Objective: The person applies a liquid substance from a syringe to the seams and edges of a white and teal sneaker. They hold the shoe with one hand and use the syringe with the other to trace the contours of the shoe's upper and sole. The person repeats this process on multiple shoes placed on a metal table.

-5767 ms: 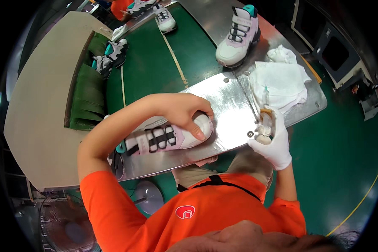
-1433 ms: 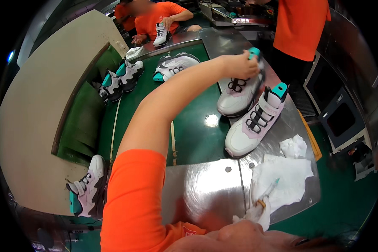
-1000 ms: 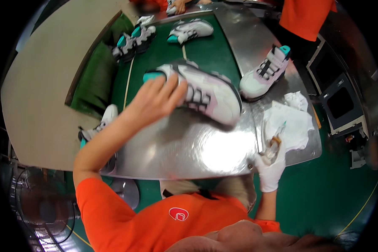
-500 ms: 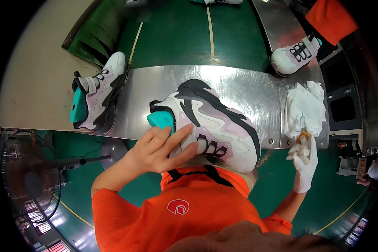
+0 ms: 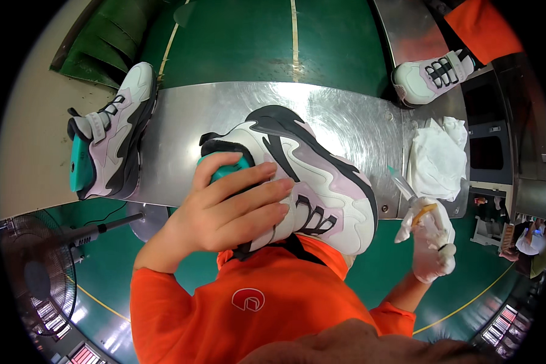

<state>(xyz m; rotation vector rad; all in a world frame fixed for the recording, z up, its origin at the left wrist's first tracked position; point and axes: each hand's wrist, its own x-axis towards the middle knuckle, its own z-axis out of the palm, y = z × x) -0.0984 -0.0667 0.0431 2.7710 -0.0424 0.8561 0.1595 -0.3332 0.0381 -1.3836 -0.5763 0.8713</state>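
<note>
My left hand (image 5: 224,209) grips a white, pink and black sneaker (image 5: 309,176) with a teal lining, held close above my orange shirt with its side facing up. My right hand (image 5: 432,239) wears a white glove and holds a small brush (image 5: 409,197) with a yellowish handle, just right of the sneaker's toe and not touching it. Both are over the near edge of the shiny metal worktop (image 5: 224,109).
A second sneaker (image 5: 109,142) lies at the worktop's left end. A crumpled white cloth (image 5: 440,155) sits at the right end, and a third sneaker (image 5: 428,76) rests beyond it near another person's orange sleeve (image 5: 488,24). A green conveyor belt (image 5: 255,36) runs behind. A fan (image 5: 30,273) stands lower left.
My left hand reached out to the far sneaker, picked it up and drew it in close to my chest. The gloved right hand stayed near the cloth holding the brush.
</note>
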